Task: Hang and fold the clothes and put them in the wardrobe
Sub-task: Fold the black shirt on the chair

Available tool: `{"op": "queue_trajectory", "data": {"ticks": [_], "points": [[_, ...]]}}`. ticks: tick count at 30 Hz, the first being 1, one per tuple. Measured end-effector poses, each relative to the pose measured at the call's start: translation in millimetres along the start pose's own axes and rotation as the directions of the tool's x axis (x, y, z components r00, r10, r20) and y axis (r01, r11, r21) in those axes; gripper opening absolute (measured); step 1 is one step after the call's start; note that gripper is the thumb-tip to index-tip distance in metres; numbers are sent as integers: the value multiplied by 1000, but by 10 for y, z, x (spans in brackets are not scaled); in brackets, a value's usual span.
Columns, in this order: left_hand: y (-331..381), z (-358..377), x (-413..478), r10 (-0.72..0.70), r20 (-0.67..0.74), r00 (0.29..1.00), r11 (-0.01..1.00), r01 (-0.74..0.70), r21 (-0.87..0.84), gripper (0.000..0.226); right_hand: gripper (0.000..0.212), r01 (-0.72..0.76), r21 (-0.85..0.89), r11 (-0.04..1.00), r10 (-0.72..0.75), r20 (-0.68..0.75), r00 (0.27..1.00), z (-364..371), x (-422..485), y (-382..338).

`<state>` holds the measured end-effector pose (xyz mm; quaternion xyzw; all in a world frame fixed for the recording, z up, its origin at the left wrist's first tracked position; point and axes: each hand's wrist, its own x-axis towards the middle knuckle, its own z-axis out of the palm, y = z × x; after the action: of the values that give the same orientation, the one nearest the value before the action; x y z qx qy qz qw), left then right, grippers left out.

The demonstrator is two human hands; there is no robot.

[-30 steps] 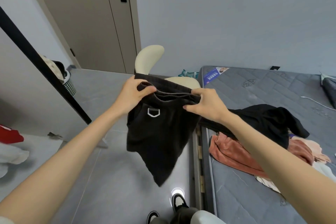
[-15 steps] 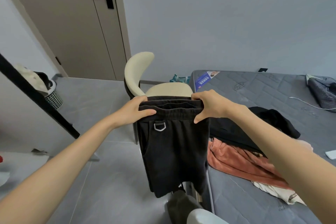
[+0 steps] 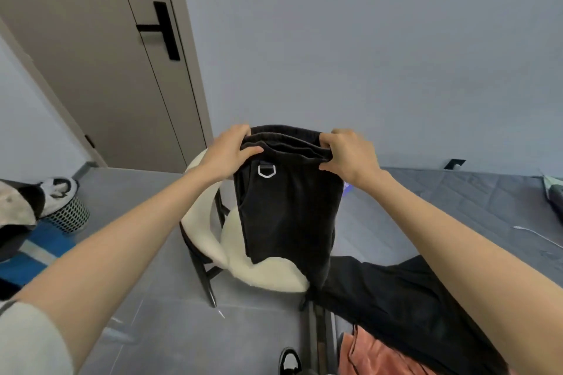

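Since half a second back the black shorts (image 3: 289,216) had come up higher, and now hung over the cream chair (image 3: 262,271). Left hand (image 3: 227,155) and right hand (image 3: 347,155) were apart, each pinching one end of the waistband, legs dangling straight. Looked like the shake-out step before folding. Next move probably needs the shorts laid flat on the bed (image 3: 457,201), beside the black garment (image 3: 396,298). No wardrobe in view. No readable writing; the metal ring (image 3: 267,170) showed no mark.
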<state>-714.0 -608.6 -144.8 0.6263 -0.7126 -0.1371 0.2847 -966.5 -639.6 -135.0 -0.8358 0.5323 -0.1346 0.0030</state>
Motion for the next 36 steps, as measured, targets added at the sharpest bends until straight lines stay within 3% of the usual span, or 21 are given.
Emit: {"op": "queue_trajectory", "data": {"ticks": [5, 9, 15, 20, 24, 28, 30, 34, 36], "points": [[206, -63, 745, 46, -292, 955, 998, -35, 44, 29, 31, 121, -94, 988, -146, -337, 930, -145, 694, 311], [128, 96, 920, 128, -317, 940, 991, -130, 16, 26, 30, 155, -41, 987, -159, -375, 913, 3, 897, 519], [-492, 894, 742, 6, -63, 998, 1000, -6, 0, 25, 27, 56, 157, 986, -49, -50, 998, 1094, 672, 795], [-1016, 1689, 323, -182, 240, 954, 976, 205, -78, 30, 30, -80, 283, 956, -14, 315, 949, 2042, 228, 831], [-1407, 2189, -81, -339, 484, 807, 913, 406, -37, 43, 40, -157, 380, 912, -85, 547, 833, 2510, -121, 811], [-1692, 2462, -354, -305, 791, 531, 863, 505, -7, 54, 46, -232, 368, 900, -140, 750, 646, 2797, -372, 788], [-1777, 2572, -408, -310, 832, 461, 856, 515, 33, 64, 36, -308, 356, 882, -106, 788, 606, 2912, -476, 774], [-1935, 2790, -323, -357, 759, 545, 808, 588, -42, 46, 32, -516, 378, 769, 24, 789, 614, 3133, -522, 831], [-1991, 2917, -262, -443, 684, 579, 679, 716, -166, 43, 35, -657, 422, 624, 101, 791, 603, 3235, -503, 906]]}}
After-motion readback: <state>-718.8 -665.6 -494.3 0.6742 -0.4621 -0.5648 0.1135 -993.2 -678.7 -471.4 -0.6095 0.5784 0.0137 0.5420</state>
